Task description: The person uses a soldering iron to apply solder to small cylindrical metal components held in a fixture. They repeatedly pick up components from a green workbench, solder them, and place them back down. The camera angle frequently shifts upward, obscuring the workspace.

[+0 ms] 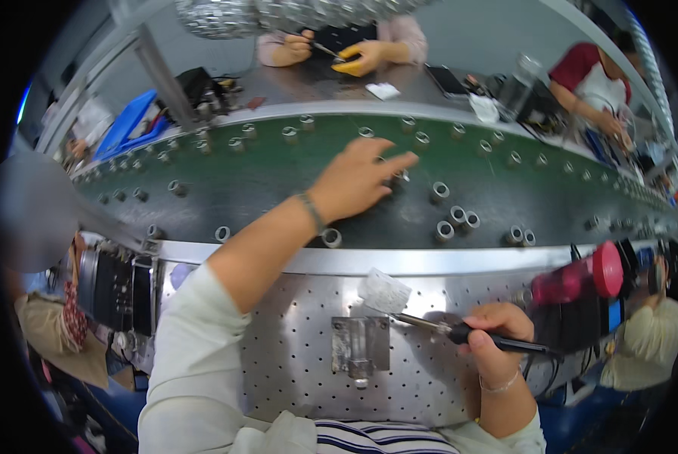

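Metal fixture (360, 344) taken as landmark; it is seated on the perforated metal bench (293, 378), and a short cylindrical piece (361, 371) is seen at its near end. Of the two hands, the right hand (501, 337), to the right of the fixture, is closed around the black handle of a soldering iron (454, 331). The iron is pointed leftward, its tip just beyond the fixture, at the near edge of a white textured pad (385, 291); contact between tip and pad cannot be told. The left hand (354, 178) is extended well beyond the fixture, above the green conveyor belt (263, 181), with fingers spread and thumb apart. A small metal cylinder (403, 175) is partly hidden at its fingertips; whether it is touched cannot be told. Further hollow metal cylinders (439, 193) are spaced along the belt, most of them upright, with a group of three standing beyond and to the right of the fixture. A pink bottle (573, 281) is noted well to the right of the fixture. Across the belt, farthest from the fixture, a slim tool (324, 49) is held by a co-worker in yellow finger covers (348, 68).
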`<state>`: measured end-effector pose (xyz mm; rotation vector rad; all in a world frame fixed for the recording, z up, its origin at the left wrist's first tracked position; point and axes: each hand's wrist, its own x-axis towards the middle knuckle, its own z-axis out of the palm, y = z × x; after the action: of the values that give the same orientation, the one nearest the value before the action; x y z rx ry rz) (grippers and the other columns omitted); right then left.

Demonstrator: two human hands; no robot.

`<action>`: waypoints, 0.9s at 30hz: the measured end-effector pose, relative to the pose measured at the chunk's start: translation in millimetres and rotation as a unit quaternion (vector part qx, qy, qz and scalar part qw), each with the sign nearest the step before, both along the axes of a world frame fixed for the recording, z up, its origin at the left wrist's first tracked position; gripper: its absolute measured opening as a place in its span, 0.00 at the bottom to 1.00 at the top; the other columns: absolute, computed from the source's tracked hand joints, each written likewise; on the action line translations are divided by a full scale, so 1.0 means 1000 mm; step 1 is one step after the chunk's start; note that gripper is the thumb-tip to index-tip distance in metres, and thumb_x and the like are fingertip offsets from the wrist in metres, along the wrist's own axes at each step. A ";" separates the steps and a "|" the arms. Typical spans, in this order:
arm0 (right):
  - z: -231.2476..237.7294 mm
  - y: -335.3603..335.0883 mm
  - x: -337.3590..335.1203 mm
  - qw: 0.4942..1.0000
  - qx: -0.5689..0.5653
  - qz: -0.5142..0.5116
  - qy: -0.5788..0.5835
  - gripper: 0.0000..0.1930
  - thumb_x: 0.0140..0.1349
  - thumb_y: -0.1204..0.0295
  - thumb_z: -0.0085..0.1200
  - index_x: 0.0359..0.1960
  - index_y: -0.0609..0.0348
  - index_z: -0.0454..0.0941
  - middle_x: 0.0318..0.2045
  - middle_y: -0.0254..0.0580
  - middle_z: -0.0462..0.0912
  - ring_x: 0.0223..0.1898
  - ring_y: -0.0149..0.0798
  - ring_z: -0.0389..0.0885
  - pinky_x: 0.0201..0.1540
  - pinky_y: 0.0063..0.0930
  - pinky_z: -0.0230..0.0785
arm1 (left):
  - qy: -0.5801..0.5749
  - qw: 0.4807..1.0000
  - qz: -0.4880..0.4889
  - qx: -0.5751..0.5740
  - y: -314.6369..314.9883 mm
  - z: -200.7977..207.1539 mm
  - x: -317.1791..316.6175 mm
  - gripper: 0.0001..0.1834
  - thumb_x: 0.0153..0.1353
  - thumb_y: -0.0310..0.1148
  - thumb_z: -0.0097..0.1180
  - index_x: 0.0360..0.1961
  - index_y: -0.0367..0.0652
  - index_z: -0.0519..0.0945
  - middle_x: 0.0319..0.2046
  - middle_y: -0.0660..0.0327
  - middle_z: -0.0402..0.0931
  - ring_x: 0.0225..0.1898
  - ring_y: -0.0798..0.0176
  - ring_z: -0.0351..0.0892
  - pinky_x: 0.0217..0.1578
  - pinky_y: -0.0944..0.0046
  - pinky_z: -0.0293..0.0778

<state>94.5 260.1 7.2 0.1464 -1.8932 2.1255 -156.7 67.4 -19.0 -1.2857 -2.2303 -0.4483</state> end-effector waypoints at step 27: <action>0.004 0.002 0.005 0.999 -0.026 0.038 -0.004 0.08 0.47 0.80 0.61 0.29 0.69 0.78 0.24 0.45 0.79 0.24 0.31 0.77 0.29 0.20 0.68 | -0.090 0.970 0.208 -0.090 -0.157 0.045 0.014 0.31 0.42 0.28 0.65 0.52 0.49 0.73 0.50 0.55 0.69 0.52 0.48 0.66 0.52 0.56 0.65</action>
<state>99.0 262.5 10.9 0.2019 -1.8634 2.2255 -143.0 -90.0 25.7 -0.8457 -2.6584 -0.2119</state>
